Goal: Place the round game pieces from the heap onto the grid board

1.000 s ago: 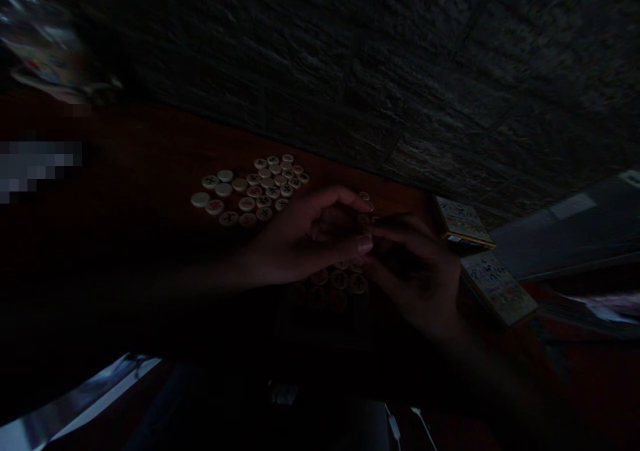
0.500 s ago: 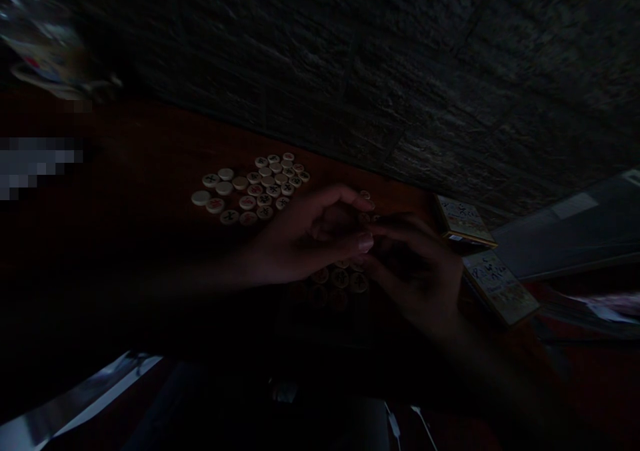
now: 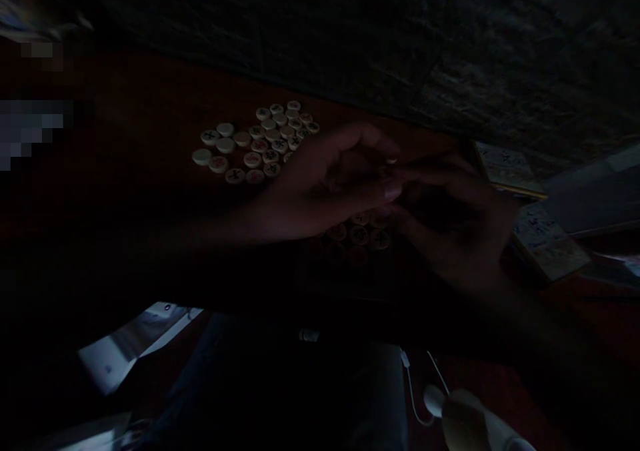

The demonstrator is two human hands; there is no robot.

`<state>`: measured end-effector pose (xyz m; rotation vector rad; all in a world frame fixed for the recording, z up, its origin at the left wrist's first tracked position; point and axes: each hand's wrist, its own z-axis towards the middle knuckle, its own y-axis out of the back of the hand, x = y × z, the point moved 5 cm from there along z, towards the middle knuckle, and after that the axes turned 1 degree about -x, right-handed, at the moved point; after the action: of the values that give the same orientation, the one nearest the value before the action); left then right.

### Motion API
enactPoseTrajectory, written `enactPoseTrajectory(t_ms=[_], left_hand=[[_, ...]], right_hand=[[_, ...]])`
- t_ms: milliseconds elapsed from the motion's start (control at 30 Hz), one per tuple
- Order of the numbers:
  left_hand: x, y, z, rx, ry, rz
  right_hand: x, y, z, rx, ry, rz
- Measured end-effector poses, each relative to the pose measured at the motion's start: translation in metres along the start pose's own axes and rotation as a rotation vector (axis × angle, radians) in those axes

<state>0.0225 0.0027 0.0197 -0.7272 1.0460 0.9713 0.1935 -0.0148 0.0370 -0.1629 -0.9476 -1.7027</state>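
Note:
In the dim head view, my left hand (image 3: 320, 187) and my right hand (image 3: 463, 214) meet over the table. Their thumbs and forefingers are pinched together at the tips; what lies between them, if anything, is too dark to make out. To the left of my left hand spreads a group of round Chinese chess pieces (image 3: 271, 156), some showing red or black characters and some blank faces. More Chinese chess pieces (image 3: 359, 235) lie in shadow just below the joined fingertips, partly hidden by my hands.
Two flat printed boxes, one farther back (image 3: 510, 165) and one nearer (image 3: 553, 241), lie on the right. A dark stone wall (image 3: 350, 44) borders the reddish table (image 3: 150, 104) behind. A white cable (image 3: 413, 387) hangs below the table edge.
The camera view has tilted downward, so the table and pieces sit higher in the picture. Both hands stay joined at the fingertips and appear slightly farther right.

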Motion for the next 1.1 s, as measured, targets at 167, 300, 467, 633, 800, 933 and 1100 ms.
enactPoseTrajectory(t_ms=[167,300,467,633,800,933,1100], left_hand=[[-0.003,0.001,0.001,0.013,-0.087,0.066],[-0.01,0.003,0.0,0.062,-0.125,0.122],[-0.012,0.003,-0.002,0.052,-0.094,0.181],[-0.01,0.002,0.0,0.017,-0.189,0.137],[-0.008,0.004,0.0,0.014,-0.137,0.122],[-0.007,0.003,-0.001,0.005,-0.122,0.159],[-0.001,0.001,-0.001,0.032,-0.019,0.02]], right_hand=[[-0.002,-0.002,0.002,0.025,-0.001,-0.011],[-0.005,-0.001,0.0,-0.007,0.009,0.009],[-0.004,0.0,-0.001,0.019,-0.075,0.014],[-0.003,0.0,0.0,0.053,-0.063,0.004],[-0.004,-0.001,0.0,0.047,-0.052,-0.012],[0.001,-0.002,0.002,0.059,-0.012,-0.072],[0.0,-0.002,0.001,0.01,-0.06,-0.003]])
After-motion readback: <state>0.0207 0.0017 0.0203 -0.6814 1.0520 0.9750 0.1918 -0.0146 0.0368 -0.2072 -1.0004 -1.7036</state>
